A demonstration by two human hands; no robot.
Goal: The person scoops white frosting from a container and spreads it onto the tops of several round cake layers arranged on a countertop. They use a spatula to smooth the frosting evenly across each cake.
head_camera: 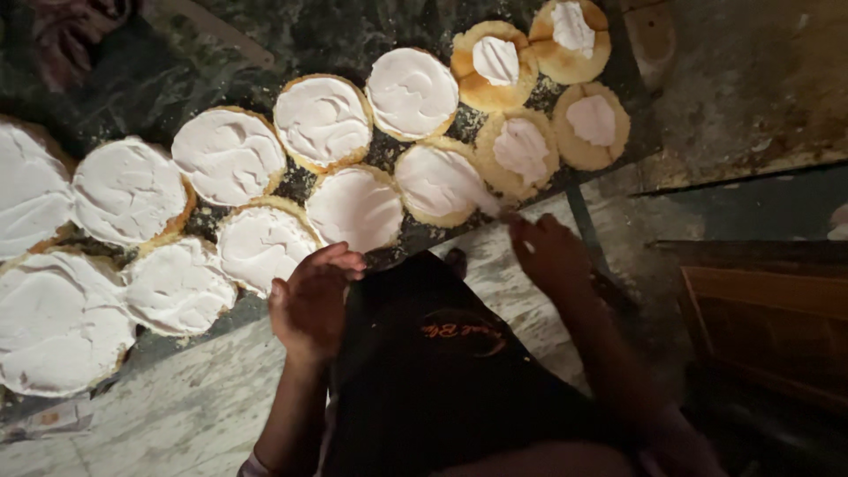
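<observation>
**Inspector A:** Nearest the camera, what did the hands show?

**Inspector B:** The left hand (311,300) rested with fingers curled loosely, gripping nothing, at the near edge of the dark marbled stone counter (159,97). The right hand's (549,256) grip was closed on a thin spreading tool (499,212), blurred.

**Inspector A:** And beyond?

**Inspector B:** The tool touched a round golden sponge cake layer coated with white cream (439,183). Farthest right, four round sponge layers with central cream dollops (495,64) lay unspread.

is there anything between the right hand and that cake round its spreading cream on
Nothing visible stands between them. The right hand is at the near edge of the cream-covered cake round, a white smear of cream running from its fingertips onto the round. The left hand rests apart, by the counter edge.
</observation>
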